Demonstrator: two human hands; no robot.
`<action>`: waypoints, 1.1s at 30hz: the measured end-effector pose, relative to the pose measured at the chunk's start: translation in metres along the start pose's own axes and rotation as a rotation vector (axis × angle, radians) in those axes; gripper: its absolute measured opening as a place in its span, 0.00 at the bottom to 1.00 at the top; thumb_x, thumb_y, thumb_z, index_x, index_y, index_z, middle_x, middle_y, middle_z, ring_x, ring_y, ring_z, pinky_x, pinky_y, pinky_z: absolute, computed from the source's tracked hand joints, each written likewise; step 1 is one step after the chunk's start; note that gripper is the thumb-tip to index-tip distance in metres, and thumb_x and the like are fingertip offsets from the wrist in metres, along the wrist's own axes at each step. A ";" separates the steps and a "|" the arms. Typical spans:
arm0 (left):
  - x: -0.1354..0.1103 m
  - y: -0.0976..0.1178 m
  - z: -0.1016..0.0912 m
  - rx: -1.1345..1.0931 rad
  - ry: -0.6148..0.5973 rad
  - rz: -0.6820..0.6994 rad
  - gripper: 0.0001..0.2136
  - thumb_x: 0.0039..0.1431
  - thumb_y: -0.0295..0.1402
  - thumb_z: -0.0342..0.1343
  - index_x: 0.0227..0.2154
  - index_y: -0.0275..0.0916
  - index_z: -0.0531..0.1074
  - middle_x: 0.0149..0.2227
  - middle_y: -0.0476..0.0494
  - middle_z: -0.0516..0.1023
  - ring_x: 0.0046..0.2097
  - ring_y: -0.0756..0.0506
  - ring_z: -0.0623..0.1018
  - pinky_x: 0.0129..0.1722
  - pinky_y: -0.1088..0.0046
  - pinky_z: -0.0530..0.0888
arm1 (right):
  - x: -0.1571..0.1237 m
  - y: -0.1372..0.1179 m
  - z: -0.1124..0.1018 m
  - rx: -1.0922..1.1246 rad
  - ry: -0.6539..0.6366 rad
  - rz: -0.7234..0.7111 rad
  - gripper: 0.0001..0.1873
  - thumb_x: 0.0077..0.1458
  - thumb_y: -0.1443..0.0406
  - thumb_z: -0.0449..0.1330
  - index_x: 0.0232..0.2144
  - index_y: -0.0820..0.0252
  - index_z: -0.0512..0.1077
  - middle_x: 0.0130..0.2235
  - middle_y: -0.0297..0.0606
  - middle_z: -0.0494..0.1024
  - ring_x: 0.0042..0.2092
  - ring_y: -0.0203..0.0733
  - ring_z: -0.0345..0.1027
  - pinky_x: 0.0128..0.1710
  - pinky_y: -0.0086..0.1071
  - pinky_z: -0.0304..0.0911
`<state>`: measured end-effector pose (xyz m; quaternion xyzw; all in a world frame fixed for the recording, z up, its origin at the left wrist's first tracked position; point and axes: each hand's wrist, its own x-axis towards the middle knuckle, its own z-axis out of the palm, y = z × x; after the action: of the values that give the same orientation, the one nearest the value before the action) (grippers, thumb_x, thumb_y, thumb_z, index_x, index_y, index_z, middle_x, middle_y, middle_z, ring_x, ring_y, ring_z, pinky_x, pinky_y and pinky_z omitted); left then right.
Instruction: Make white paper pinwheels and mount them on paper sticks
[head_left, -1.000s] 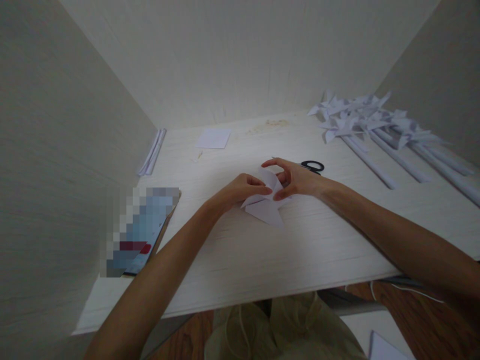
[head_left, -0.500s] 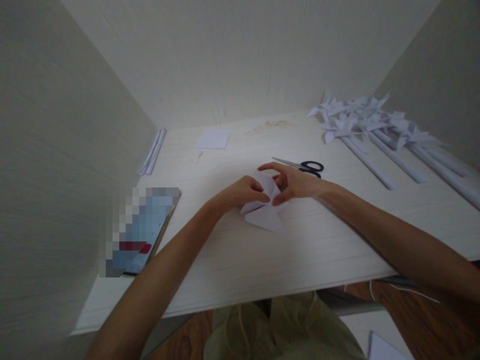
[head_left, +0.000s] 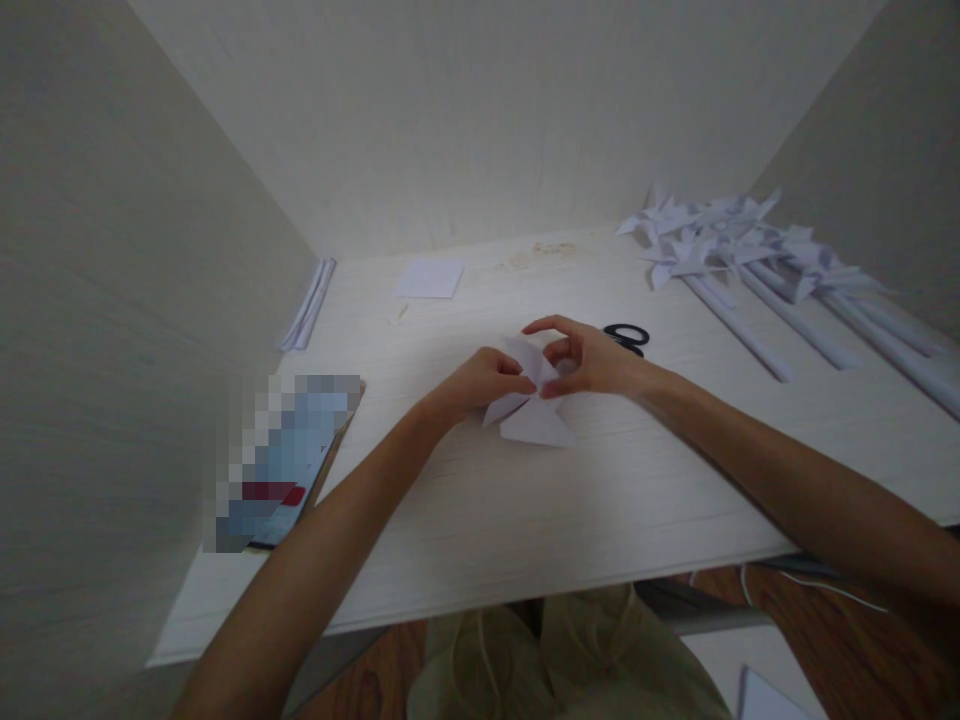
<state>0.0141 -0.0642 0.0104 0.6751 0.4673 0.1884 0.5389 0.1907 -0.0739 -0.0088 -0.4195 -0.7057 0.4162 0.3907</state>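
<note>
A white paper pinwheel [head_left: 536, 425] with cut, partly folded blades is held just above the table between both hands. My left hand [head_left: 491, 385] grips it from the left, thumb pressed near its centre. From the right, my right hand [head_left: 589, 360] pinches the paper close to the centre with thumb and fingers, its index finger arched over the top blade. The fingers cover part of the blades. Behind my right hand lies a pair of scissors [head_left: 626, 335]; only the black handles show.
Several paper pinwheels [head_left: 682, 255] with rolled paper sticks [head_left: 739, 328] lie at the right. A square paper sheet [head_left: 430, 279] lies toward the back wall, rolled paper [head_left: 307, 305] at the left wall. A phone [head_left: 300, 470], partly blurred, is beside my left forearm.
The pinwheel has turned slightly and its lower blade has moved up. My right hand has shifted a little up and now covers the scissors' blades. Both hands keep hold of the paper.
</note>
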 end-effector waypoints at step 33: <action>0.005 -0.013 0.017 -0.462 0.604 0.101 0.11 0.40 0.33 0.55 0.13 0.35 0.60 0.15 0.56 0.56 0.18 0.56 0.58 0.17 0.79 0.53 | -0.011 0.000 0.018 -0.879 0.228 -1.023 0.08 0.50 0.70 0.55 0.34 0.53 0.66 0.29 0.29 0.73 0.32 0.31 0.63 0.39 0.35 0.55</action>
<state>0.0240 -0.0701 -0.0084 0.4719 0.5166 0.5056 0.5048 0.1781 -0.0892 -0.0175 -0.1940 -0.8731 -0.1926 0.4036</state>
